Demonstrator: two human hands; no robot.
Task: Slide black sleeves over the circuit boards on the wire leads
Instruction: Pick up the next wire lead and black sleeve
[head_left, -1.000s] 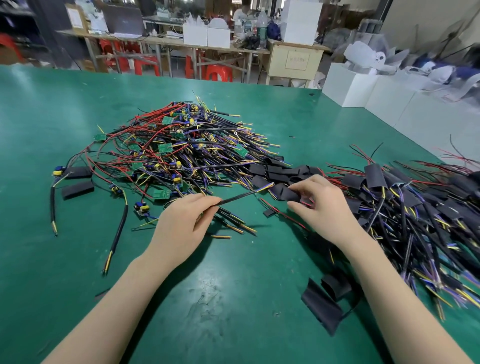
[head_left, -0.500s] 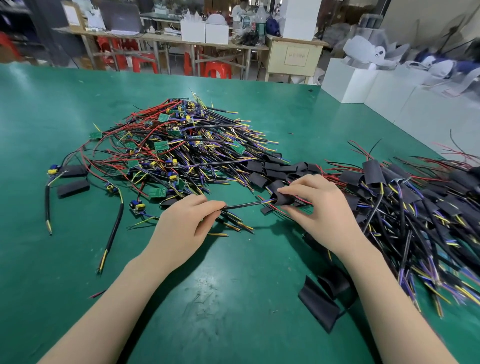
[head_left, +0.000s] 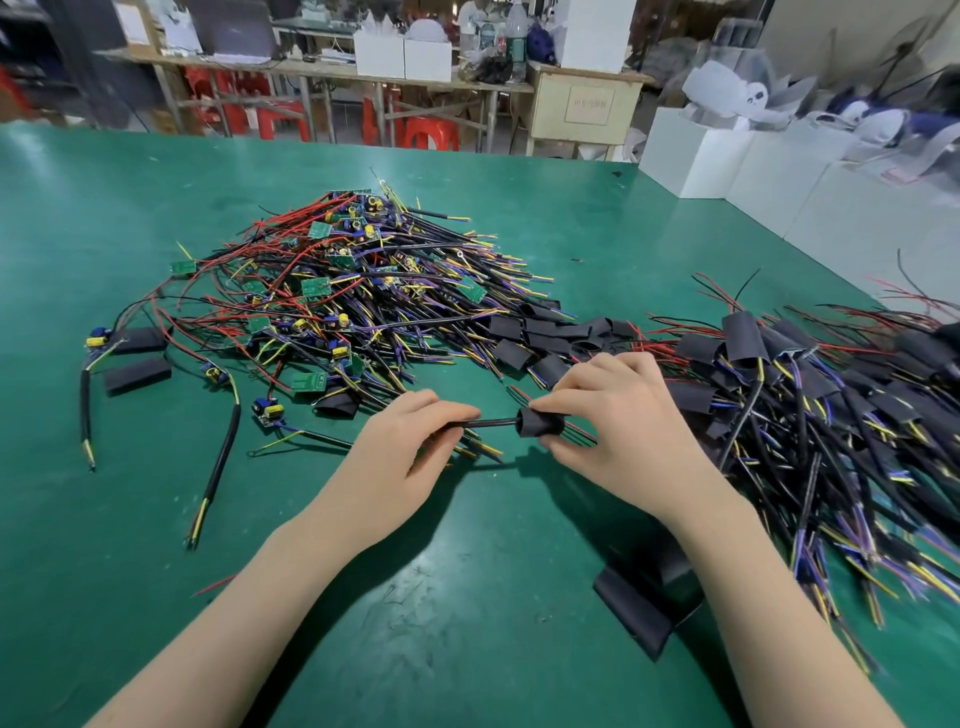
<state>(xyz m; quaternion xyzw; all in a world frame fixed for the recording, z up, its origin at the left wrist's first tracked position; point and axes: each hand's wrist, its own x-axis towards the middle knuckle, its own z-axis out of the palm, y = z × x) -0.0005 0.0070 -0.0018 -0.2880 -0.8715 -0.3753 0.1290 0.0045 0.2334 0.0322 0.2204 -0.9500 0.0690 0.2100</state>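
A black cable (head_left: 491, 422) is pinched by the left hand (head_left: 410, 447) above the green table (head_left: 104, 208). A black sleeve (head_left: 537, 422), threaded onto that cable, is pinched by the right hand (head_left: 618, 415). The cable's far end and any board are hidden inside the sleeve and behind the right fingers.

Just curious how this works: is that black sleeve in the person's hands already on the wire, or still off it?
On: the black cable held by the left hand enters the black sleeve pinched by the right hand.

White boxes (head_left: 691, 156) along green table's (head_left: 104, 208) right edge; red stools (head_left: 431, 137) under far workbench (head_left: 311, 67).
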